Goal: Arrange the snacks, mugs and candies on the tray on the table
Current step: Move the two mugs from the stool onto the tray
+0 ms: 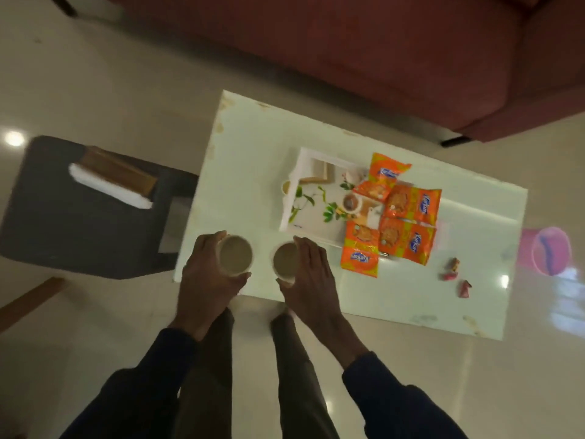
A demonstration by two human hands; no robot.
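Note:
I stand at the near edge of a white table (253, 147). My left hand (202, 274) grips a pale mug (235, 255) and my right hand (311, 274) grips a second pale mug (285, 259), both over the table's near left corner. A white tray (304, 223) printed with leaves and cups lies mid-table. Several orange snack packets (408, 217) lie over the tray's right side and spill onto the table. Three wrapped candies (456, 275) rest on the table to the right.
A red sofa (348, 52) runs along the far side of the table. A dark side table (79, 217) with a white and brown object stands to the left. A pink round container (550, 255) sits on the glossy floor at right.

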